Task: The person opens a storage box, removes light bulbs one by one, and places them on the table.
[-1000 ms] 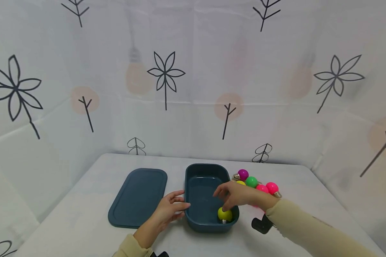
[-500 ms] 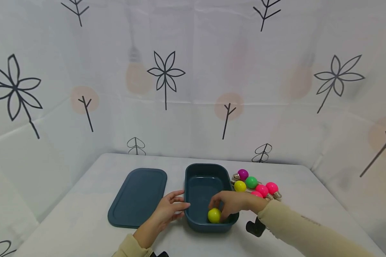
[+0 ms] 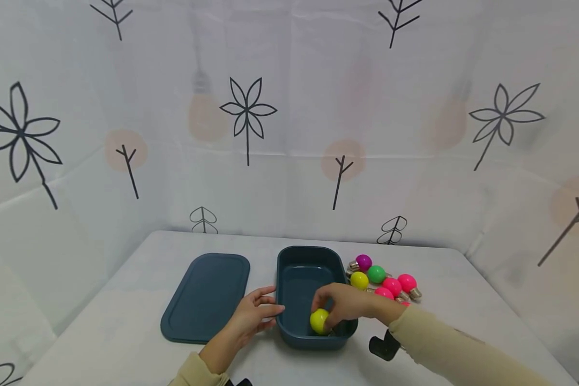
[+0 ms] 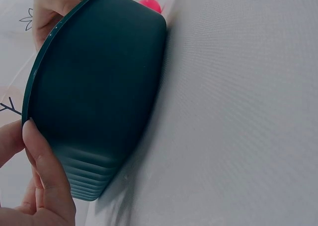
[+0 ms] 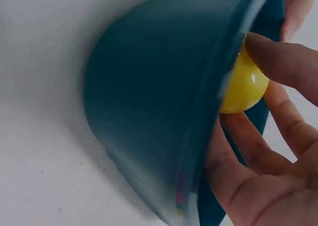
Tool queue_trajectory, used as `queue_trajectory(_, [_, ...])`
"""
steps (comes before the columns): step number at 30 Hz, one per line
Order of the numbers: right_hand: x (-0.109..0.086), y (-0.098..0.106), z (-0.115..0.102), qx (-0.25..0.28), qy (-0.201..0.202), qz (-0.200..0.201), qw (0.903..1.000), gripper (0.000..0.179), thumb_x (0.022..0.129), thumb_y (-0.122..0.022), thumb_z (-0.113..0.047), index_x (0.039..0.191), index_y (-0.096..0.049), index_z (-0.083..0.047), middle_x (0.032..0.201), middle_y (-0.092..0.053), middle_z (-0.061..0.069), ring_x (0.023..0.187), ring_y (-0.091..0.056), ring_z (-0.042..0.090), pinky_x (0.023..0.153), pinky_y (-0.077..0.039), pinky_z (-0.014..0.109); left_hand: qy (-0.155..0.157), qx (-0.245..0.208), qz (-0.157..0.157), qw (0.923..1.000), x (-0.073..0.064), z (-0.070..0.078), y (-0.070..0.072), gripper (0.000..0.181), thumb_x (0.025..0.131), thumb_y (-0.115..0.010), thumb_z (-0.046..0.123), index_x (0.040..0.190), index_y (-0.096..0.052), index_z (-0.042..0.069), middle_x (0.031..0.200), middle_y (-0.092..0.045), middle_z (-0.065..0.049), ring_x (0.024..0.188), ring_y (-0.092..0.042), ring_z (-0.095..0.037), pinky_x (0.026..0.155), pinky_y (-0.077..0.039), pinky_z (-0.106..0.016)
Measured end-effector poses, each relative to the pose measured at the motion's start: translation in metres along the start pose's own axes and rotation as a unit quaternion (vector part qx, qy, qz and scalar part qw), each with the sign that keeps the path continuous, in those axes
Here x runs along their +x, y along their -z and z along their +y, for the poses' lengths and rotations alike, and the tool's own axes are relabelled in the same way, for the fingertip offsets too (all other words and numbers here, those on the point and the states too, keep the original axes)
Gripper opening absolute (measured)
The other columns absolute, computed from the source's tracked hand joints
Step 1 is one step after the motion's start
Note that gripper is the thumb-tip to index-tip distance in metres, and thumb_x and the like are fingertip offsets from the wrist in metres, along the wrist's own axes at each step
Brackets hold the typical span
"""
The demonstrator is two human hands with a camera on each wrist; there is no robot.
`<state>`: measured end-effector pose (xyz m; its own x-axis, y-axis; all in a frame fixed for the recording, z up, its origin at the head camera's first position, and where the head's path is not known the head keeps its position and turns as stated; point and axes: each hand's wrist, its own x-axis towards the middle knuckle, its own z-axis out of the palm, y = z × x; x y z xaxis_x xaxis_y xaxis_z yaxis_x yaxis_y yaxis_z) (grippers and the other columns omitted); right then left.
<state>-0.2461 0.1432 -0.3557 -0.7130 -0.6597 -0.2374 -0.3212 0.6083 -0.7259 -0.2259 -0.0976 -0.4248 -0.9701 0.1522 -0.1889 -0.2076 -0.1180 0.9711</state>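
A yellow light bulb is pinched between the thumb and fingers of my right hand, low in the near end of a dark teal box. In the right wrist view the yellow bulb shows just past the box's rim; its base is hidden. My left hand touches the left side of the box with its fingers loosely extended. In the left wrist view its thumb and a finger meet the rim of the box.
A flat dark teal lid lies left of the box. Right of the box are loose bulbs: a purple one, a green one, a yellow one and several pink ones. A patterned cloth hangs behind the table.
My right hand reached down to the yellow bulb in the box and took hold of it. The bulb has shifted left and turned. My left hand stays at the box's side.
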Motion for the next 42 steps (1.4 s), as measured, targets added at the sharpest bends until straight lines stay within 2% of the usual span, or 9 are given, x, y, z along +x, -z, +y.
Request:
queue_trajectory(10, [-0.013, 0.008, 0.004, 0.064, 0.012, 0.067, 0.9956, 0.028, 0.077, -0.075, -0.009, 0.102, -0.062, -0.010, 0.097, -0.058, 0.006, 0.082, -0.058, 0.022, 0.072, -0.054, 0.035, -0.003, 0.000, 0.005, 1.0000, -0.001, 0.000, 0.000, 0.065, 0.077, -0.076, 0.008, 0.133, -0.045, 0.000, 0.100, -0.052, -0.009, 0.074, -0.060, -0.014, 0.063, -0.053, -0.025])
queue_trajectory(17, [-0.027, 0.015, 0.001, 0.069, 0.018, 0.140, 0.9875, 0.033, 0.077, -0.076, -0.013, 0.106, -0.062, -0.008, 0.101, -0.060, 0.008, 0.081, -0.059, 0.022, 0.070, -0.055, 0.036, -0.006, -0.002, 0.004, 1.0000, -0.001, 0.000, 0.000, 0.065, 0.076, -0.076, 0.008, 0.133, -0.045, 0.000, 0.100, -0.051, -0.010, 0.074, -0.059, -0.014, 0.063, -0.053, -0.025])
queue_trajectory(25, [-0.043, 0.025, 0.010, 0.056, 0.011, 0.207, 0.9767, 0.037, 0.075, -0.077, -0.014, 0.107, -0.060, -0.005, 0.102, -0.056, 0.009, 0.082, -0.059, 0.022, 0.069, -0.054, 0.034, -0.006, -0.006, 0.003, 1.0000, 0.000, -0.002, -0.001, 0.065, 0.076, -0.076, 0.008, 0.133, -0.046, 0.000, 0.099, -0.051, -0.009, 0.073, -0.059, -0.014, 0.062, -0.053, -0.024])
queue_trajectory(28, [-0.051, 0.027, 0.014, 0.061, -0.001, 0.230, 0.9713, 0.040, 0.074, -0.078, -0.014, 0.108, -0.059, -0.003, 0.104, -0.057, 0.011, 0.084, -0.059, 0.022, 0.070, -0.054, 0.035, -0.007, -0.007, 0.004, 0.9999, 0.001, -0.002, -0.001, 0.063, 0.077, -0.076, 0.007, 0.133, -0.046, 0.000, 0.099, -0.051, -0.009, 0.073, -0.059, -0.013, 0.062, -0.053, -0.024])
queue_trajectory(33, [-0.063, 0.028, 0.022, 0.074, -0.045, 0.269, 0.9591, 0.042, 0.072, -0.079, -0.015, 0.108, -0.060, -0.005, 0.103, -0.059, 0.009, 0.088, -0.057, 0.023, 0.068, -0.055, 0.036, -0.007, -0.009, 0.006, 0.9999, 0.001, -0.003, -0.001, 0.063, 0.077, -0.076, 0.007, 0.133, -0.046, 0.000, 0.099, -0.051, -0.008, 0.073, -0.059, -0.013, 0.062, -0.053, -0.024])
queue_trajectory(42, [-0.075, 0.029, 0.042, 0.054, -0.070, 0.289, 0.9531, 0.042, 0.076, -0.077, -0.016, 0.111, -0.059, -0.002, 0.101, -0.059, 0.009, 0.089, -0.055, 0.023, 0.068, -0.054, 0.037, -0.007, -0.011, 0.005, 0.9999, 0.000, -0.002, -0.002, 0.060, 0.079, -0.073, 0.004, 0.133, -0.046, 0.000, 0.099, -0.051, -0.008, 0.074, -0.059, -0.013, 0.062, -0.053, -0.024])
